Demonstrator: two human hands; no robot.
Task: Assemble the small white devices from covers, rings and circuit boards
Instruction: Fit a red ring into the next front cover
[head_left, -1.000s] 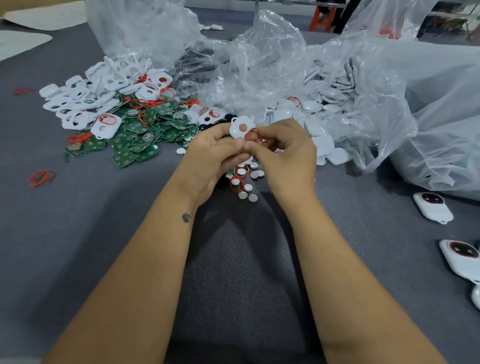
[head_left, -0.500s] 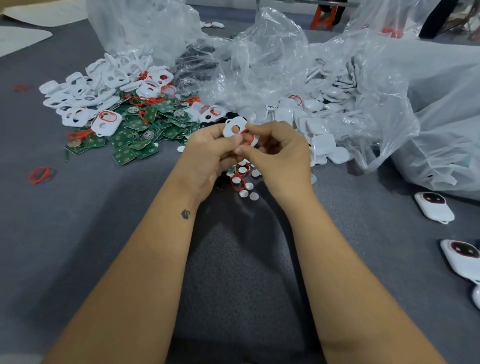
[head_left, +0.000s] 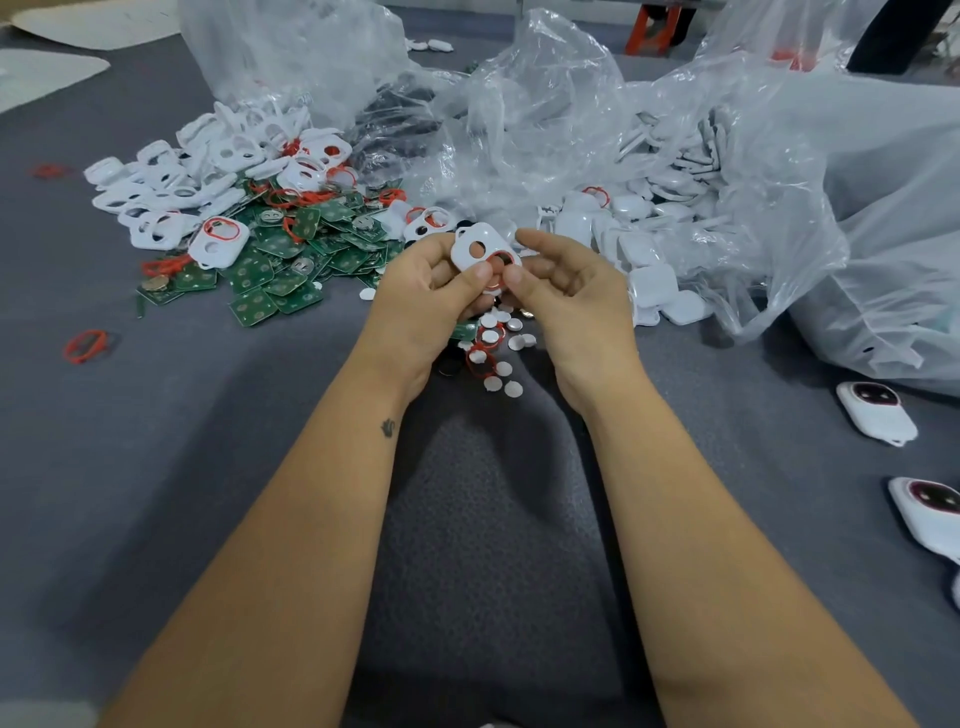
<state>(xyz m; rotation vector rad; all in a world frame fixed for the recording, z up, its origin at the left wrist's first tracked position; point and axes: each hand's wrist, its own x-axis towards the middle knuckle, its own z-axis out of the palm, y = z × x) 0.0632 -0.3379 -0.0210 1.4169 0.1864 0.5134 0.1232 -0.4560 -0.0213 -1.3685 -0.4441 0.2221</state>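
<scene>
A dark grey felt-like cloth (head_left: 208, 467) covers the whole work surface, soft and faintly pebbled, with pale flat sheets (head_left: 47, 73) lying at its far left corner. On the left a lone red ring (head_left: 85, 345) lies on the cloth, thin and rubbery. Beyond it, a heap of white covers (head_left: 171, 176) spreads out, glossy moulded plastic with rounded corners and round cut-outs, some with red rings seated in them. Just right of that heap lies a pile of green circuit boards (head_left: 270, 275), small flat squares, several carrying a silvery coin cell.

In the middle, the left hand (head_left: 421, 306) grips 1 white cover (head_left: 475, 249) with curled fingers, thumb pressed on its face. A red ring (head_left: 500, 270) sits at the cover's lower opening. The right hand (head_left: 571, 296) has its thumb and forefinger closed on that ring's edge, its other fingers loosely curled. Under the hands, small white round discs (head_left: 501, 374) are scattered on the cloth among more red rings.

Behind and to the right, crumpled clear plastic bags (head_left: 545, 114) billow, thin and shiny, holding white shell pieces (head_left: 644, 254). At the far right, 2 assembled white devices (head_left: 878, 415) with dark oval windows rest on the cloth, well apart from the hands.
</scene>
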